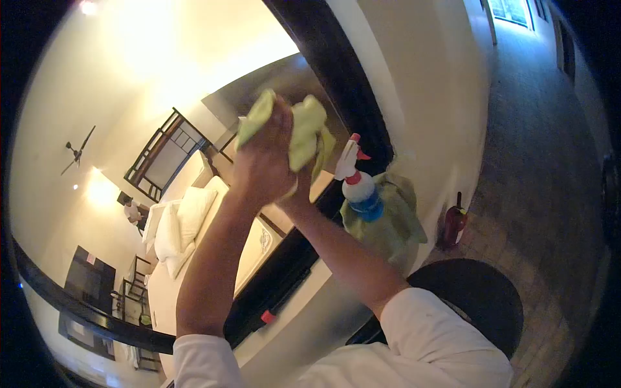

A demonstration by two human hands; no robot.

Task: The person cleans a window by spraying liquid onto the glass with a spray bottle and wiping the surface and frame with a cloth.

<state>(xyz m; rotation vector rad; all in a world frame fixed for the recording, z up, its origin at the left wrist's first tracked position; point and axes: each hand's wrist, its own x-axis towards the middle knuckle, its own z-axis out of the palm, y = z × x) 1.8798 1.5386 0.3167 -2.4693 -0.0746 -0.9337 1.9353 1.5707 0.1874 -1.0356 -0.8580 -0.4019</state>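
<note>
My left hand (266,155) is raised and closed on a yellow-green cloth (306,132), which bunches out on both sides of the fingers. Close against it, my right hand (301,186) also grips the cloth, its fingers mostly covered by the folds. A spray bottle (363,197) with blue liquid, a white head and a red trigger stands right of my hands. Around its base lies a dull green cloth (396,213). Below my forearms, a black-handled tool (284,299) with a red end rests along the dark frame; its kind is unclear.
A dark frame (343,64) borders a view into a room with a bed (246,258), pillows (194,210) and a person (134,212) at the far side. On the right, a corridor floor (530,194) holds a red object (455,225) and a dark round surface (479,297).
</note>
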